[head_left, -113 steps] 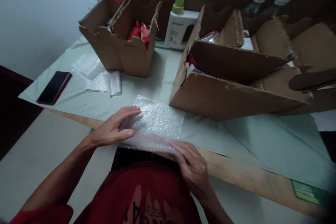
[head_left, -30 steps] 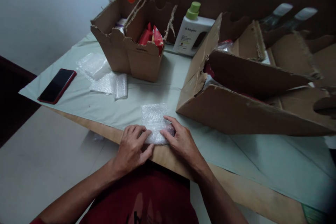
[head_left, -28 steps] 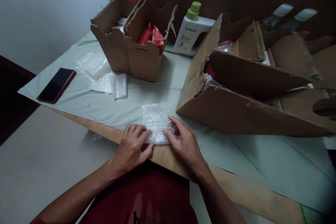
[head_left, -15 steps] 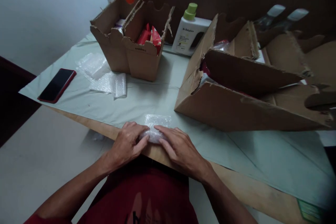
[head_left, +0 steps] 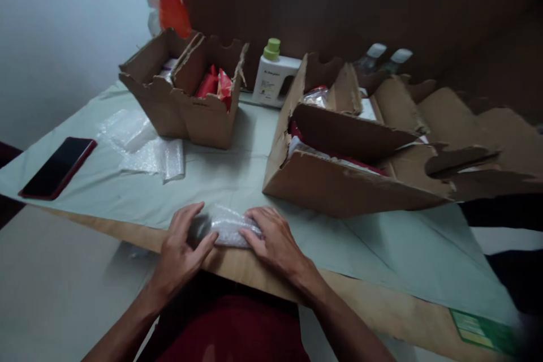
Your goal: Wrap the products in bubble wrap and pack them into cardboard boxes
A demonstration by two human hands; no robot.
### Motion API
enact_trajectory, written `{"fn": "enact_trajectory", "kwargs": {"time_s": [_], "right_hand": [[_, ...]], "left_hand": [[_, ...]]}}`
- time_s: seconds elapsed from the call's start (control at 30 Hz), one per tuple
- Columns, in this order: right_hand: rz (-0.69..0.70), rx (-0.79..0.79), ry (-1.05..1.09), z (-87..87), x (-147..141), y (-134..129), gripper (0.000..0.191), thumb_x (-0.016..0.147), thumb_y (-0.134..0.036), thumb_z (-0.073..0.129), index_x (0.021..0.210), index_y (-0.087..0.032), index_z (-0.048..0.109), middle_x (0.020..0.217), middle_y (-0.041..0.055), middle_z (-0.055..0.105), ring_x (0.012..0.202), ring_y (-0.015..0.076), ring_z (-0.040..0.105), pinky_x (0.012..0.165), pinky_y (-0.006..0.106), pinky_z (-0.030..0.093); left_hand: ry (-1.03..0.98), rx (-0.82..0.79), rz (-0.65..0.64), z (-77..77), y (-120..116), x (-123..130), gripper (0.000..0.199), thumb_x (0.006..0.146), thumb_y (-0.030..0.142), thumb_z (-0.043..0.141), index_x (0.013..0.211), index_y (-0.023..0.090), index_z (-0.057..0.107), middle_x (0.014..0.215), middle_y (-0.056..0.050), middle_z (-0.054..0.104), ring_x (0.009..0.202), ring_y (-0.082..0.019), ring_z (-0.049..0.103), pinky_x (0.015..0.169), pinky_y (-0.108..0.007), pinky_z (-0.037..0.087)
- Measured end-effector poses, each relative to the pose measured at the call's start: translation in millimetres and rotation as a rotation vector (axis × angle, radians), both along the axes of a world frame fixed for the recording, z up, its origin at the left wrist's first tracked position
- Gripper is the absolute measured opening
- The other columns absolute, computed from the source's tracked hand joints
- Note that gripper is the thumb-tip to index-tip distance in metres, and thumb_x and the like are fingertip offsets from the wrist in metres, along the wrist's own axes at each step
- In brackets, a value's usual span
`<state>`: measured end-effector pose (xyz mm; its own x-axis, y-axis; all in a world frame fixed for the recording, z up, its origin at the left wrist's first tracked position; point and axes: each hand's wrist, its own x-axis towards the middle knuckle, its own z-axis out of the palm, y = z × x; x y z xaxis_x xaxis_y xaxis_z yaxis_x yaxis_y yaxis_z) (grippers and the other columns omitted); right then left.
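Observation:
A small piece of bubble wrap [head_left: 231, 227] lies at the table's front edge, between my hands. My right hand [head_left: 274, 237] grips its right end, thumb in front and fingers over the top. Just left of the wrap is my left hand [head_left: 182, 246], its thumb and fingers spread apart, the thumb tip close to the wrap's left end. Whether something is rolled inside the wrap cannot be made out. More bubble wrap [head_left: 148, 150] lies flat farther back on the left.
A phone [head_left: 59, 168] rests at the table's left. Cardboard bins [head_left: 207, 124] with red packets stand behind, and larger cardboard bins [head_left: 348, 186] fill the right. A white bottle [head_left: 271, 79] with a green cap and an orange bottle [head_left: 172, 5] are at the back.
My left hand has opened and come off the wrap's left end. My right hand still holds the other end. The camera view has shifted, so the scene appears lower and farther left.

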<state>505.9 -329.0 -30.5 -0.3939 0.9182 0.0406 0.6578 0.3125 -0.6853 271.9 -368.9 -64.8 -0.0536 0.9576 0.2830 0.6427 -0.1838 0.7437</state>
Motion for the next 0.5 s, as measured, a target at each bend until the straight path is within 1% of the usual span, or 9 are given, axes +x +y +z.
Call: {"fn": "enact_trajectory", "kwargs": {"time_s": [0.07, 0.13, 0.17, 0.2, 0.27, 0.37, 0.4, 0.43, 0.5], "right_hand": [[-0.181, -0.079, 0.243, -0.9, 0, -18, 0.013, 0.093, -0.032, 0.066, 0.100, -0.021, 0.064, 0.092, 0.0028, 0.070, 0.084, 0.0188, 0.064, 0.082, 0.032, 0.050], [-0.342, -0.183, 0.504, -5.2, -4, -36, 0.022, 0.094, -0.042, 0.065, 0.104, -0.022, 0.062, 0.088, 0.0002, 0.067, 0.075, 0.0153, 0.061, 0.069, 0.026, 0.049], [-0.382, -0.240, 0.607, -8.1, -6, -45, 0.026, 0.094, -0.046, 0.064, 0.106, -0.022, 0.061, 0.088, -0.0005, 0.066, 0.073, 0.0143, 0.060, 0.065, 0.025, 0.048], [-0.389, -0.294, 0.676, -10.9, -8, -51, 0.028, 0.095, -0.048, 0.063, 0.106, -0.023, 0.060, 0.087, -0.0010, 0.066, 0.072, 0.0137, 0.059, 0.064, 0.024, 0.048], [-0.329, -0.347, 0.692, -13.6, -8, -60, 0.024, 0.095, -0.046, 0.063, 0.102, -0.023, 0.061, 0.088, -0.0009, 0.066, 0.077, 0.0142, 0.061, 0.069, 0.024, 0.049], [-0.226, -0.251, 0.559, -3.6, 14, -60, 0.016, 0.092, -0.037, 0.067, 0.098, -0.022, 0.065, 0.097, 0.0024, 0.070, 0.094, 0.0184, 0.064, 0.087, 0.029, 0.050], [-0.212, -0.211, 0.526, 3.6, 26, -59, 0.022, 0.090, -0.037, 0.070, 0.106, -0.022, 0.067, 0.106, 0.0044, 0.071, 0.100, 0.0198, 0.065, 0.092, 0.031, 0.050], [-0.199, -0.189, 0.497, 11.9, 37, -56, 0.038, 0.086, -0.038, 0.074, 0.120, -0.023, 0.066, 0.117, 0.0068, 0.070, 0.106, 0.0211, 0.065, 0.095, 0.032, 0.050], [-0.137, -0.205, 0.414, 29.4, 56, -52, 0.078, 0.078, -0.045, 0.083, 0.146, -0.023, 0.052, 0.136, 0.0116, 0.065, 0.114, 0.0238, 0.065, 0.097, 0.035, 0.051]], "left_hand": [[-0.171, -0.152, 0.018, 0.5, -17, 1, 0.059, 0.090, 0.043, 0.069, 0.144, 0.023, 0.055, 0.137, -0.013, 0.067, 0.124, -0.029, 0.065, 0.104, -0.044, 0.056], [-0.347, -0.302, -0.067, 0.5, -30, 11, 0.067, 0.085, 0.047, 0.073, 0.145, 0.022, 0.055, 0.137, -0.014, 0.068, 0.126, -0.031, 0.066, 0.102, -0.042, 0.058], [-0.424, -0.363, -0.124, 1.3, -34, 19, 0.065, 0.084, 0.049, 0.074, 0.140, 0.020, 0.061, 0.131, -0.014, 0.072, 0.121, -0.032, 0.070, 0.097, -0.040, 0.061], [-0.480, -0.414, -0.168, 3.2, -35, 27, 0.058, 0.082, 0.050, 0.075, 0.130, 0.018, 0.067, 0.120, -0.014, 0.077, 0.111, -0.031, 0.074, 0.091, -0.038, 0.063], [-0.528, -0.474, -0.196, 11.0, -31, 42, 0.042, 0.081, 0.050, 0.074, 0.105, 0.016, 0.075, 0.096, -0.011, 0.081, 0.088, -0.029, 0.078, 0.076, -0.034, 0.065], [-0.486, -0.441, -0.155, 29.3, -14, 52, 0.027, 0.081, 0.042, 0.069, 0.088, 0.017, 0.075, 0.078, -0.005, 0.077, 0.071, -0.023, 0.073, 0.063, -0.028, 0.060], [-0.443, -0.428, -0.186, 35.3, -8, 54, 0.021, 0.079, 0.036, 0.066, 0.086, 0.017, 0.074, 0.074, -0.003, 0.075, 0.068, -0.021, 0.070, 0.061, -0.026, 0.058], [-0.393, -0.431, -0.252, 40.4, -3, 55, 0.017, 0.077, 0.029, 0.062, 0.083, 0.018, 0.074, 0.071, -0.001, 0.072, 0.065, -0.019, 0.067, 0.059, -0.023, 0.055], [-0.293, -0.474, -0.463, 47.0, 2, 60, 0.022, 0.073, 0.021, 0.054, 0.082, 0.018, 0.073, 0.069, 0.001, 0.070, 0.062, -0.016, 0.063, 0.058, -0.021, 0.050]]}}
